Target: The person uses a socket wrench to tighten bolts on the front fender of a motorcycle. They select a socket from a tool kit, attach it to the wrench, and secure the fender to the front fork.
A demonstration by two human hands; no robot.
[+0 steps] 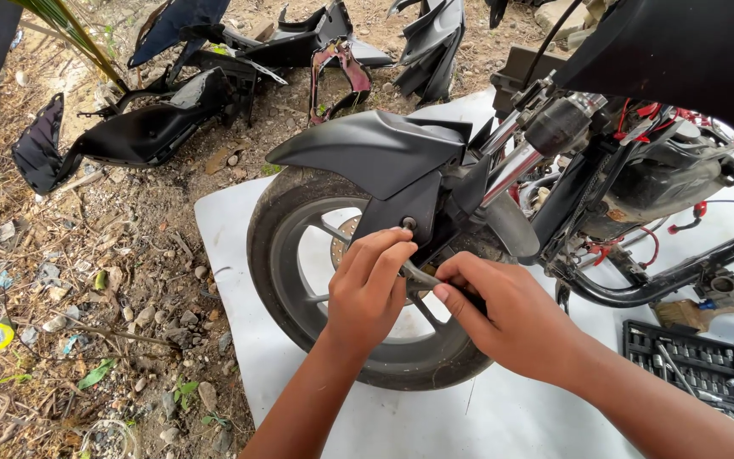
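Both grips pinch thin metal tool; left hand at mudguard bolt; right hand on handle.

There is only 1 view, from a camera on the person's head. It looks down and forward, at a steep angle, and it is close to the work: the left hand and the right hand fill the lower middle of the picture, and both forearms enter from the bottom edge. The front wheel of a motorcycle lies in the centre. The upper part shows ground farther away, with black body panels. The socket set is at the lower right edge.
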